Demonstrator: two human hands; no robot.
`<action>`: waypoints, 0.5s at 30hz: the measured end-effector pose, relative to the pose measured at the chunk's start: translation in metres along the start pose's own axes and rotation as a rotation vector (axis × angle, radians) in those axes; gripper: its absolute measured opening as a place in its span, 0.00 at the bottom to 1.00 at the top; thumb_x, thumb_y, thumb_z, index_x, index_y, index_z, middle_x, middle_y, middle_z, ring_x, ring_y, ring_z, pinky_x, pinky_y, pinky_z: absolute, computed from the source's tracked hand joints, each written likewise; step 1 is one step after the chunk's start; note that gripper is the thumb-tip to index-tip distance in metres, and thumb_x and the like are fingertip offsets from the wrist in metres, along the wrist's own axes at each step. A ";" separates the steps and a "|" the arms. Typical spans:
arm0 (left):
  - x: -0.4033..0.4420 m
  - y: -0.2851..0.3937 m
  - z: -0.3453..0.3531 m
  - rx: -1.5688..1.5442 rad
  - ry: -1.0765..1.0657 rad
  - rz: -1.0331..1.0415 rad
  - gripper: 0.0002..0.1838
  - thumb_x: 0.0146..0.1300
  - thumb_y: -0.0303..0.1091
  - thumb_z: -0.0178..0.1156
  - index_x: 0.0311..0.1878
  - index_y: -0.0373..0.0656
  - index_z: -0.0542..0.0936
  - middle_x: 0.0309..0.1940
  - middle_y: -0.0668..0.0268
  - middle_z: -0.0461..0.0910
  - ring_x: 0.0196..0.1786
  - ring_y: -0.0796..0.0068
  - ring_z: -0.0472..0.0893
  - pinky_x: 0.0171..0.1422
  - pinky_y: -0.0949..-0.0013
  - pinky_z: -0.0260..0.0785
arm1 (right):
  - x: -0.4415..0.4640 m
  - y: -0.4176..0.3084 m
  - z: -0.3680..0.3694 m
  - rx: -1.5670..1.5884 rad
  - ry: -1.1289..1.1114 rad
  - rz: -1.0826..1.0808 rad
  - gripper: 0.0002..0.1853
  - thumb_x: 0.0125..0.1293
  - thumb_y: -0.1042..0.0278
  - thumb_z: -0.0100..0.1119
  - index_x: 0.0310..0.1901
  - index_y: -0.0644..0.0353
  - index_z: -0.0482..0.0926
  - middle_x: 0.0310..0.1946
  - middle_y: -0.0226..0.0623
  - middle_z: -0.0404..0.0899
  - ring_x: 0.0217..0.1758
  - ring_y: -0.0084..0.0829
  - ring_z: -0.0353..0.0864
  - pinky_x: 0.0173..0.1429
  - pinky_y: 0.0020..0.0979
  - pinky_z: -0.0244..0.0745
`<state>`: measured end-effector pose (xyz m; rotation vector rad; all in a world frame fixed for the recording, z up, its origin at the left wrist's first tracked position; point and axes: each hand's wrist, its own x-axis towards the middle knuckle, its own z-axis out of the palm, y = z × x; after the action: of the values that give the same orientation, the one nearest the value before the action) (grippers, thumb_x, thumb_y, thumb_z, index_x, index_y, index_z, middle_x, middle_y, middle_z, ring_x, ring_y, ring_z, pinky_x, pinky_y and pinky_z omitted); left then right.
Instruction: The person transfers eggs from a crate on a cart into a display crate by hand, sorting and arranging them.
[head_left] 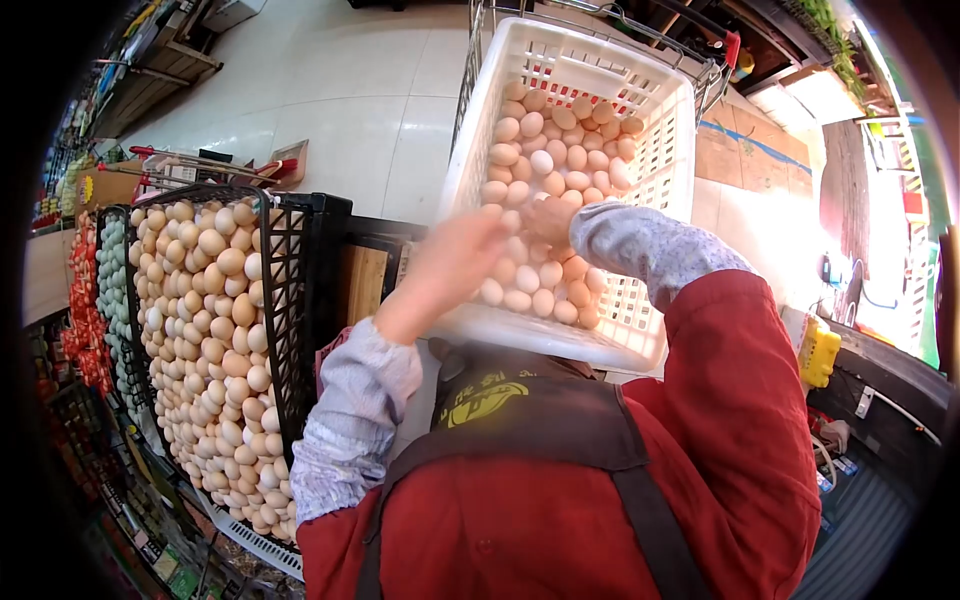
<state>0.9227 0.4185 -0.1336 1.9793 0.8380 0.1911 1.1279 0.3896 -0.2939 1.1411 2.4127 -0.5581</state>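
Note:
Brown and pale eggs [577, 157] fill much of a white plastic basket [660, 190] in front of me. My left hand [462, 255] is over the basket's left side, near the eggs; motion smears its fingers, and I cannot make out an egg in it. Deeper in the basket, my right hand [551, 219] reaches down among the eggs. Its fingers are bent downward and partly hidden, so whether it grips an egg does not show. Light patterned sleeve covers are on both forearms.
A metal cart [483, 25] surrounds the basket's far end. To my left stands a black crate [283, 330] heaped with more eggs [215, 330], beside greenish eggs [115, 270] and red-netted goods [85, 300]. A yellow object [819, 353] is at the right.

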 end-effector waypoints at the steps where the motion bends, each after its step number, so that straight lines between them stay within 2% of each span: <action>1: 0.010 -0.002 0.003 0.235 -0.089 0.052 0.09 0.60 0.31 0.62 0.41 0.37 0.81 0.35 0.62 0.81 0.38 0.65 0.82 0.44 0.65 0.73 | -0.001 0.001 -0.003 -0.015 -0.011 -0.022 0.21 0.49 0.57 0.70 0.45 0.52 0.80 0.47 0.41 0.72 0.50 0.41 0.75 0.45 0.41 0.77; 2: 0.019 -0.009 0.012 0.235 -0.090 0.052 0.09 0.60 0.31 0.62 0.41 0.37 0.81 0.35 0.62 0.81 0.38 0.65 0.82 0.44 0.65 0.73 | -0.002 0.002 -0.006 -0.027 -0.020 -0.041 0.20 0.49 0.56 0.70 0.45 0.52 0.80 0.47 0.41 0.72 0.51 0.41 0.75 0.45 0.41 0.77; 4: 0.038 -0.037 0.043 0.657 -0.207 0.092 0.09 0.59 0.33 0.60 0.40 0.40 0.82 0.34 0.60 0.81 0.40 0.57 0.82 0.46 0.58 0.73 | -0.004 0.002 -0.010 -0.053 -0.037 -0.065 0.20 0.49 0.56 0.70 0.43 0.52 0.81 0.47 0.40 0.72 0.52 0.40 0.74 0.46 0.40 0.77; 5: 0.048 -0.052 0.060 0.658 -0.199 0.092 0.09 0.59 0.33 0.60 0.40 0.40 0.82 0.34 0.60 0.81 0.40 0.57 0.82 0.46 0.58 0.73 | -0.005 0.004 -0.012 -0.056 -0.035 -0.070 0.19 0.49 0.56 0.70 0.43 0.52 0.82 0.47 0.40 0.72 0.52 0.40 0.74 0.46 0.40 0.77; 7: 0.066 -0.086 0.095 0.799 -0.251 -0.024 0.09 0.61 0.37 0.58 0.40 0.45 0.83 0.44 0.58 0.81 0.46 0.59 0.82 0.49 0.57 0.73 | 0.002 0.008 0.000 -0.044 -0.087 -0.015 0.18 0.48 0.57 0.71 0.41 0.52 0.83 0.46 0.40 0.72 0.51 0.40 0.75 0.46 0.40 0.78; 8: 0.073 -0.100 0.112 0.798 -0.231 -0.041 0.09 0.61 0.37 0.58 0.40 0.45 0.83 0.44 0.58 0.81 0.46 0.59 0.82 0.49 0.57 0.73 | 0.016 0.016 0.036 0.095 0.078 0.086 0.18 0.47 0.57 0.71 0.40 0.52 0.83 0.45 0.40 0.73 0.49 0.40 0.76 0.44 0.40 0.78; 10: 0.081 -0.115 0.135 0.507 -0.187 -0.271 0.12 0.63 0.38 0.57 0.45 0.44 0.82 0.47 0.56 0.81 0.50 0.62 0.81 0.50 0.60 0.75 | 0.013 0.027 0.047 0.206 0.289 0.144 0.18 0.45 0.58 0.72 0.38 0.53 0.83 0.44 0.39 0.74 0.45 0.40 0.79 0.41 0.41 0.78; 11: 0.082 -0.116 0.141 0.390 -0.112 -0.369 0.13 0.63 0.38 0.56 0.47 0.44 0.82 0.48 0.55 0.82 0.51 0.63 0.82 0.51 0.61 0.75 | 0.007 0.034 0.034 0.166 0.232 0.080 0.18 0.45 0.57 0.72 0.38 0.52 0.82 0.43 0.39 0.74 0.45 0.41 0.78 0.42 0.41 0.78; 12: 0.078 -0.111 0.147 0.343 0.042 -0.451 0.13 0.64 0.39 0.56 0.47 0.45 0.82 0.47 0.55 0.82 0.50 0.65 0.82 0.50 0.62 0.76 | -0.006 0.033 0.012 0.096 0.143 -0.005 0.17 0.45 0.57 0.72 0.38 0.51 0.82 0.42 0.38 0.75 0.45 0.41 0.78 0.43 0.41 0.77; 13: 0.078 -0.106 0.145 0.357 0.105 -0.508 0.13 0.64 0.39 0.56 0.47 0.45 0.82 0.47 0.55 0.82 0.50 0.65 0.82 0.50 0.62 0.76 | -0.015 0.032 -0.006 0.059 0.086 -0.047 0.17 0.44 0.57 0.72 0.38 0.50 0.82 0.42 0.38 0.75 0.46 0.42 0.78 0.44 0.41 0.76; 14: 0.082 -0.097 0.141 0.439 -0.008 -0.404 0.18 0.63 0.46 0.56 0.50 0.46 0.80 0.49 0.56 0.81 0.49 0.64 0.83 0.50 0.60 0.75 | -0.025 0.029 -0.023 0.019 0.074 -0.101 0.17 0.44 0.56 0.72 0.38 0.49 0.81 0.41 0.38 0.75 0.46 0.42 0.78 0.45 0.42 0.76; 15: 0.088 -0.093 0.141 0.493 -0.067 -0.365 0.18 0.62 0.46 0.56 0.49 0.46 0.80 0.48 0.56 0.81 0.48 0.64 0.83 0.49 0.59 0.75 | -0.024 0.037 -0.023 0.036 0.016 -0.057 0.17 0.48 0.59 0.69 0.42 0.48 0.80 0.42 0.42 0.77 0.48 0.44 0.78 0.48 0.42 0.75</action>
<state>1.0076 0.4028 -0.3029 2.2156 1.2739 -0.3223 1.1671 0.4082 -0.2690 1.0984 2.4647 -0.6145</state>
